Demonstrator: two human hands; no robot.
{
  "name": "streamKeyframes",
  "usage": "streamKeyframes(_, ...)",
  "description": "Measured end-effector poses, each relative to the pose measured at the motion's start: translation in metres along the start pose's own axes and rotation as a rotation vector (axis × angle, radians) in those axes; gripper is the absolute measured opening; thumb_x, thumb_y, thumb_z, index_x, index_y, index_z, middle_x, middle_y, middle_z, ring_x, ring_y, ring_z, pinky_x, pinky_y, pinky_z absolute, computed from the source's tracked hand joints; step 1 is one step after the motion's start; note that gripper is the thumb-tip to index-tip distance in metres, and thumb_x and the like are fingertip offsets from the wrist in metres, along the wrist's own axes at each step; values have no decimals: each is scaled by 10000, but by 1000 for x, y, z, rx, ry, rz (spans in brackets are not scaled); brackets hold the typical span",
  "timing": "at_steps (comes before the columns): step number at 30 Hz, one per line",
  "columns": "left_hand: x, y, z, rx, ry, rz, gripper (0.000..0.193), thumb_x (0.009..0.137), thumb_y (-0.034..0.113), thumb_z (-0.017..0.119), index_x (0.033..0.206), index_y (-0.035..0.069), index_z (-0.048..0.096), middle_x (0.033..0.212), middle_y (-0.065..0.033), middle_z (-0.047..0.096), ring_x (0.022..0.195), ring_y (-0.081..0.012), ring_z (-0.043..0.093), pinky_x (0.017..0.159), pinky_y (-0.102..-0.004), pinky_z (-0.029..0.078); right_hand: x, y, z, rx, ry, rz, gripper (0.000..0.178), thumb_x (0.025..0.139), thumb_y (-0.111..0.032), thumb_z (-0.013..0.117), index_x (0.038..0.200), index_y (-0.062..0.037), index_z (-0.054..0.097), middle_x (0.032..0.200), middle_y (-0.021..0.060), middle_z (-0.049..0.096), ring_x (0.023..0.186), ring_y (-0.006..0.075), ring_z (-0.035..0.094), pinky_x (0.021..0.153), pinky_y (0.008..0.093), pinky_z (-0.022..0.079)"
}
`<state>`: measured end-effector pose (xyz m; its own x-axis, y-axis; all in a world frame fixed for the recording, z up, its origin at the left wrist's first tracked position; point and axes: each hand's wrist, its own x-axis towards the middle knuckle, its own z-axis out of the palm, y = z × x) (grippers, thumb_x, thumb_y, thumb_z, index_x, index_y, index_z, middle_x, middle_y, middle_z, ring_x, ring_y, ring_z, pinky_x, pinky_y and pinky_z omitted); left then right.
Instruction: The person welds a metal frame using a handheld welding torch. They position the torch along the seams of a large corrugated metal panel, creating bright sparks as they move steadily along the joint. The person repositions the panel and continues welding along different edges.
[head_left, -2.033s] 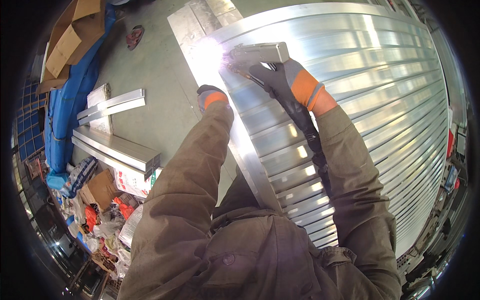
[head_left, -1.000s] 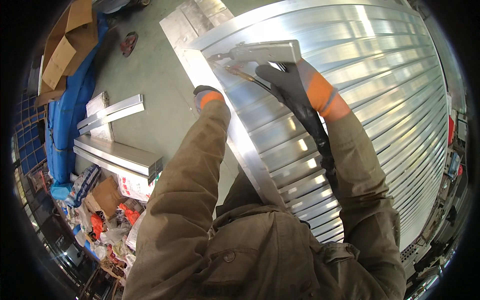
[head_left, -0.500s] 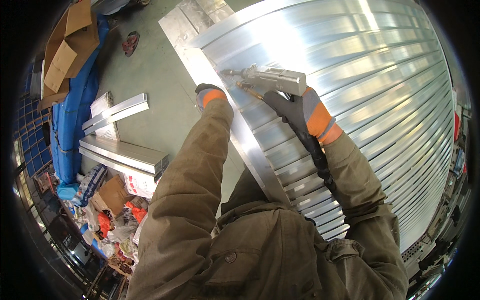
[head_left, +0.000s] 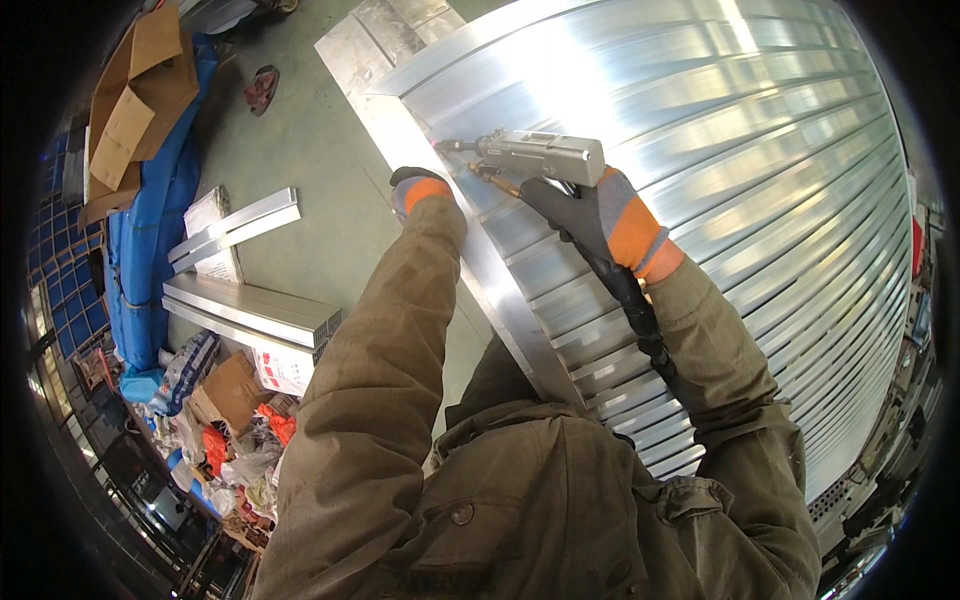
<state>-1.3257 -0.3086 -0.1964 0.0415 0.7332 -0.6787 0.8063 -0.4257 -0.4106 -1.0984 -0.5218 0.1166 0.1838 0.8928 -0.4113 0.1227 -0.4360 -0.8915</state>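
My right hand, in a grey and orange glove, grips a silver air drill with a black hose running back along my forearm. Its dark chuck points left, and the tip meets the inner side of a shiny metal edge bar. Below the chuck a brass fitting sticks out from the tool. My left hand, gloved the same way, is closed at the bar's outer edge, close to the drill tip; its fingers are partly hidden. The bar borders a large ribbed metal panel.
Metal profiles lie stacked on the floor at the left, beside a heap of plastic bags and scraps. Further back are a long blue wrapped bundle, an opened cardboard box and a reddish shoe. A flat metal piece extends beyond the panel's far corner.
The drill and my right hand have shifted slightly left and down, the tip moving closer to the edge bar. My left hand stays in place.
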Motion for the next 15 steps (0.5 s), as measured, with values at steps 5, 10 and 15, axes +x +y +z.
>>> streamKeyframes(5, -1, -1, -1, -1, 2, -7, 211, 1051, 192, 696, 1204, 167, 839, 1176, -17, 829, 997, -187, 798, 769, -420, 629, -4, -17, 0, -34, 20, -2, 515, 1033, -408, 750, 1334, 10, 744, 723, 28, 676, 619, 98, 643, 539, 278, 510)
streamKeyframes(10, -7, -1, -6, 40, -7, 19, 204, 1044, 197, 706, 1192, 167, 844, 1167, -15, 829, 991, -183, 796, 769, -424, 628, -5, -31, -3, 93, 17, -47, 476, 1046, -373, 741, 1335, 5, 741, 724, 24, 668, 604, 100, 625, 529, 288, 495)
streamKeyframes(15, 20, -5, 18, -18, -56, -21, 201, 1040, 203, 715, 1189, 171, 845, 1166, -10, 828, 992, -177, 793, 777, -429, 627, 1, -30, -4, 159, -4, -122, 424, 1049, -353, 738, 1292, -5, 747, 718, 26, 661, 599, 95, 609, 530, 292, 482)
